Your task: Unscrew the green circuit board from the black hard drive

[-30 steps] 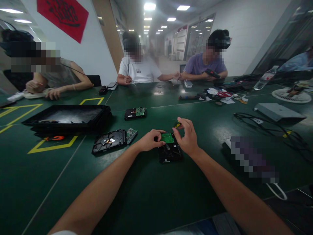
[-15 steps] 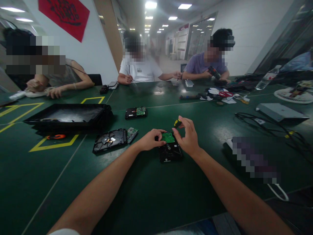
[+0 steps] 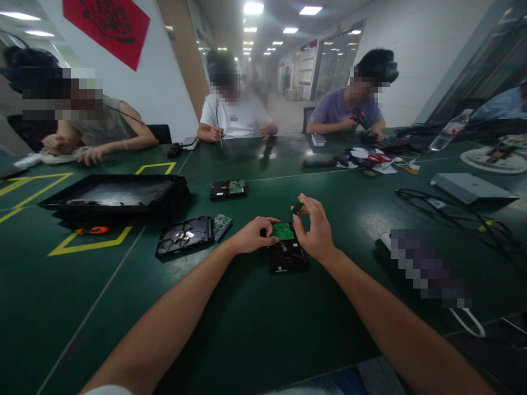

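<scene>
**A:** Where does the hard drive [image 3: 286, 257] sit?

**B:** Flat on the desk [image 3: 255, 329], towards its near edge and about midway along it. The green circuit board [image 3: 282, 231] faces up on the drive's far end.

**A:** And the hands?

**B:** The left hand [image 3: 251, 237] has its grip closed on the drive's far left corner, fingers curled beside the board. The right hand [image 3: 315, 230] has its grip closed round the yellow-and-black handle of a screwdriver [image 3: 298, 206], which points down at the board's far right corner.

**A:** Is the tip seated in a screw?

**B:** I cannot tell; the fingers hide it. It looks like a board screw is being worked.

**A:** So what makes it go well?

**B:** Press the drive down firmly with the left hand so it cannot spin on the desk. Hold the shaft square to the board and push down while turning, since a tilted tip would slip and scar the board. Small turns from the fingertips suit a screw this fine.

**A:** Anything close by to mind?

**B:** An opened drive [image 3: 184, 237] lies to the left, well apart, so the elbows have room.
</scene>
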Tool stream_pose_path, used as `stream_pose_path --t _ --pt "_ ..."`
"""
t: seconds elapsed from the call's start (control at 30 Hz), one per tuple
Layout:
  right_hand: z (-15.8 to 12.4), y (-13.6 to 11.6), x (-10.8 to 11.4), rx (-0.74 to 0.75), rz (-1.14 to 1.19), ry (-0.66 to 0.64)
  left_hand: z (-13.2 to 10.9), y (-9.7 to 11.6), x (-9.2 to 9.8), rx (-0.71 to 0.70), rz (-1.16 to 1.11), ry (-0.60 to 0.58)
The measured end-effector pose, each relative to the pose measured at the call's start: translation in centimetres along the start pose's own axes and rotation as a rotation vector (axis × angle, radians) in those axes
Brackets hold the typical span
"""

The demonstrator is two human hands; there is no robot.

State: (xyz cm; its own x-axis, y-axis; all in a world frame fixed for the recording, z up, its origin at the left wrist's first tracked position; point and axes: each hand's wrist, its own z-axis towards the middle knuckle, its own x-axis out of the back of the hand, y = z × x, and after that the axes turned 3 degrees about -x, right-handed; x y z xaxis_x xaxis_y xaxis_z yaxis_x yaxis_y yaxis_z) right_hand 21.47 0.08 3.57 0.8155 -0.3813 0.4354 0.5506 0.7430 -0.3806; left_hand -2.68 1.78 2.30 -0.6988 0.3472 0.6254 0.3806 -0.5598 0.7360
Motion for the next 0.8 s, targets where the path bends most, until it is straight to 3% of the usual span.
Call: stream_pose_path --t 0.8 --pt "-0.02 -0.01 0.2 -0.016 -0.047 0.009 -0.2 -0.49 -0.12 0.054 0.006 -0.009"
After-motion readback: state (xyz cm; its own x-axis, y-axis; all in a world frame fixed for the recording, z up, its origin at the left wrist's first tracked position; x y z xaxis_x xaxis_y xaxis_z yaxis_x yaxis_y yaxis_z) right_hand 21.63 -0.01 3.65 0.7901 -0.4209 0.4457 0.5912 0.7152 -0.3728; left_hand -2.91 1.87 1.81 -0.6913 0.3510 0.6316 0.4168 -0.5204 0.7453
